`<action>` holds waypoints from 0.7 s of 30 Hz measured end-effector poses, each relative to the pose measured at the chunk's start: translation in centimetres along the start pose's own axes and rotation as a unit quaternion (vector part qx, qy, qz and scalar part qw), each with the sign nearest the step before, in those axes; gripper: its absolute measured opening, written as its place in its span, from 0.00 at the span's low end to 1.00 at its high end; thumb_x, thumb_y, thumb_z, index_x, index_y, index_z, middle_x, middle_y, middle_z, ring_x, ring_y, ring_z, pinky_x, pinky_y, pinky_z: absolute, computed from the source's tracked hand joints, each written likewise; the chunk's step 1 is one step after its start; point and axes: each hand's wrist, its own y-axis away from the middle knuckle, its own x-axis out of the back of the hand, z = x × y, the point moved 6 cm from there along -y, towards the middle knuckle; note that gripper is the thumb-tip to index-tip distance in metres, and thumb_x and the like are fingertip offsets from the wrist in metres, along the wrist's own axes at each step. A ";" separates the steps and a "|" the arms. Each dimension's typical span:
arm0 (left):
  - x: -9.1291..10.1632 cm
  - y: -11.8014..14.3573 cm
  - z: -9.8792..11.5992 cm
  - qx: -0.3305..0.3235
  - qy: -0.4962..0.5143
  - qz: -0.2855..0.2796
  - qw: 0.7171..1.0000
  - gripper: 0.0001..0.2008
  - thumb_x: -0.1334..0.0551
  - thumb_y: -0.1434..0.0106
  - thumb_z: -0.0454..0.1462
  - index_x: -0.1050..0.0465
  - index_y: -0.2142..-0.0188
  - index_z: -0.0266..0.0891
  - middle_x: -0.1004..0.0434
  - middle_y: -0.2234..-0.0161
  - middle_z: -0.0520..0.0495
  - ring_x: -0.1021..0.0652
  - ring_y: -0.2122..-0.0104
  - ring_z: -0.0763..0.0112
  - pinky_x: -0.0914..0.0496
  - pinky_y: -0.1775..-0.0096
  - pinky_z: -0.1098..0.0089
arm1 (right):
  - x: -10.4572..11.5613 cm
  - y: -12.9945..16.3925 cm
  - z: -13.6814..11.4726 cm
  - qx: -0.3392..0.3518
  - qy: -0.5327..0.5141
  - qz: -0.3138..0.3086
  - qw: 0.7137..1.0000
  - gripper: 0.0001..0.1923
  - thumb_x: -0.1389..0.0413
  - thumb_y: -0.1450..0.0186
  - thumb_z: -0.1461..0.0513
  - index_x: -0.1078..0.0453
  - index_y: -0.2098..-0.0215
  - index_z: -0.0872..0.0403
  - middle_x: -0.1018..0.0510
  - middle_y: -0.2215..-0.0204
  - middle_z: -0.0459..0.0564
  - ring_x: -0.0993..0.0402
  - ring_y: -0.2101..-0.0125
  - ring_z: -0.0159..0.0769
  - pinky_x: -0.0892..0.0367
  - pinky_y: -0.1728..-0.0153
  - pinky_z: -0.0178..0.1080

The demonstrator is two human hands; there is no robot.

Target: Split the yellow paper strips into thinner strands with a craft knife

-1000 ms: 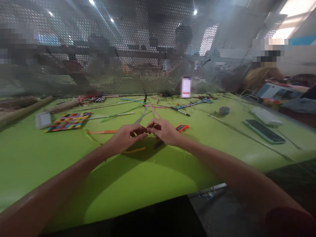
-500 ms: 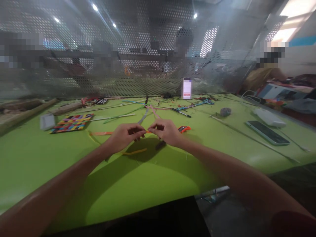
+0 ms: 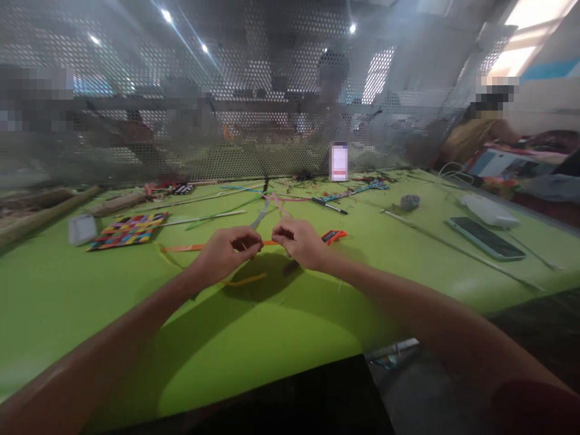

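Observation:
My left hand (image 3: 226,251) and my right hand (image 3: 299,241) meet over the middle of the green table (image 3: 113,302), fingertips pinched close together. Between them runs a thin orange strip (image 3: 183,248) that stretches left along the table; both hands pinch it. Grey and pink strips (image 3: 267,208) fan out just beyond my fingers. A second orange strip (image 3: 247,280) lies under my left wrist. An orange-handled tool (image 3: 334,235) rests just right of my right hand.
A colourful woven mat (image 3: 129,229) and a small white box (image 3: 81,228) lie at left. A pen (image 3: 330,206), a phone (image 3: 486,238) and a white object (image 3: 487,211) lie at right. A perforated screen (image 3: 254,121) backs the table, with people behind it and one person at far right.
My hands have drawn slightly apart, so more of the orange strip shows between the fingertips. The view has shifted a little; nothing else on the table moved.

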 end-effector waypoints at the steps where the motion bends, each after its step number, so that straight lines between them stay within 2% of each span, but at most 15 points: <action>1: 0.0 0.0 -0.1 0.000 -0.004 0.004 1.000 0.07 0.38 0.41 0.40 0.25 0.69 0.39 0.21 0.73 0.50 0.22 0.74 0.69 0.28 0.68 0.70 | 0.0 0.0 0.0 0.001 0.003 0.000 1.000 0.05 0.45 0.36 0.68 0.30 0.71 0.58 0.28 0.73 0.46 0.37 0.72 0.28 0.44 0.68 0.32; 5: -0.2 -0.1 -0.5 -0.005 -0.010 0.008 1.000 0.07 0.38 0.41 0.39 0.24 0.68 0.39 0.21 0.73 0.49 0.23 0.74 0.69 0.28 0.68 0.70 | -0.4 0.1 0.2 0.007 -0.007 -0.033 0.999 0.04 0.43 0.36 0.68 0.31 0.70 0.59 0.28 0.74 0.46 0.37 0.73 0.27 0.42 0.68 0.32; 11: -0.1 -0.1 -0.7 -0.012 -0.001 0.017 1.000 0.08 0.35 0.41 0.41 0.22 0.69 0.38 0.20 0.72 0.48 0.23 0.73 0.69 0.29 0.69 0.70 | -1.3 0.3 0.9 -0.063 -0.167 -0.078 0.981 0.04 0.43 0.35 0.64 0.32 0.66 0.58 0.28 0.78 0.43 0.34 0.81 0.24 0.38 0.77 0.29; 16: -0.2 0.0 -0.3 -0.009 0.006 0.010 1.000 0.09 0.36 0.40 0.41 0.22 0.67 0.37 0.22 0.73 0.48 0.25 0.75 0.71 0.30 0.70 0.70 | -1.7 0.2 1.4 -0.127 -0.296 -0.096 0.942 0.04 0.43 0.34 0.64 0.33 0.65 0.58 0.28 0.81 0.42 0.31 0.82 0.25 0.35 0.80 0.28; 21: 0.0 -0.1 -0.2 0.005 0.009 0.010 1.000 0.09 0.38 0.41 0.41 0.23 0.68 0.36 0.23 0.75 0.49 0.26 0.77 0.71 0.31 0.71 0.71 | -2.3 0.4 1.2 -0.125 -0.410 -0.117 0.896 0.06 0.42 0.34 0.62 0.34 0.63 0.57 0.27 0.77 0.44 0.28 0.77 0.27 0.32 0.79 0.28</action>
